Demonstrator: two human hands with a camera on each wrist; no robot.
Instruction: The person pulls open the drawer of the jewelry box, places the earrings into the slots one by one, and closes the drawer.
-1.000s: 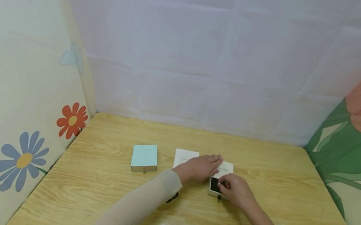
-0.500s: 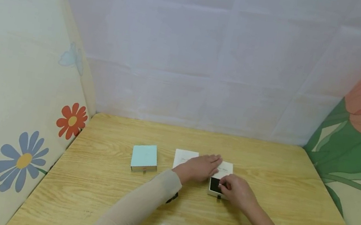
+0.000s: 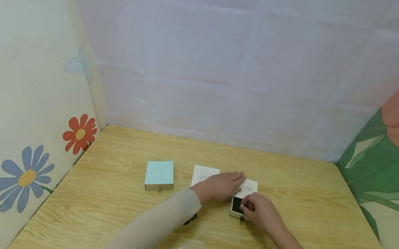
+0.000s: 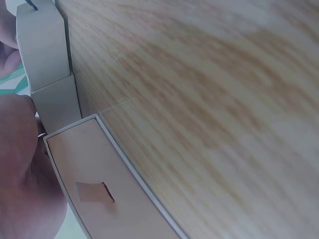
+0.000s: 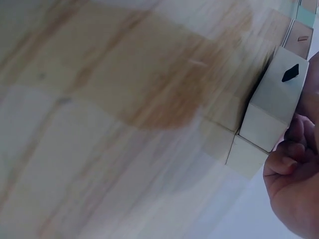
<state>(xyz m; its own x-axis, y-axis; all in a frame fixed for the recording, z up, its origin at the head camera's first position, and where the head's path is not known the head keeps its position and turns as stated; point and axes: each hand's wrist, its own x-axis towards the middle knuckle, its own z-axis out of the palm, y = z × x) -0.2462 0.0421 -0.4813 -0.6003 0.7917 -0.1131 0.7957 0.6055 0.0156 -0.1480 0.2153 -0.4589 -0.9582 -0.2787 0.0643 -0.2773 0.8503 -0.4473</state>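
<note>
A white drawer box with lettering on top has its drawer pulled out toward me. The drawer has a black lining and a black pull tab. My left hand lies with straight fingers across the box's sleeve, its fingertips at the far left part. Over the drawer, my right hand has its thumb and index finger together, pinching a small shiny thing just at the lining. It is too small to tell its kind. In the right wrist view, the other fingers are curled beside the drawer.
A second white box stands left of the first, partly under my left forearm; its front shows a pull tab. Farther left sits a light blue box. All rest on a wood-grain table, with a white sheet behind.
My right fingertips have shifted very slightly over the black lining, with the small shiny thing between them. The left hand and the boxes stay in place.
</note>
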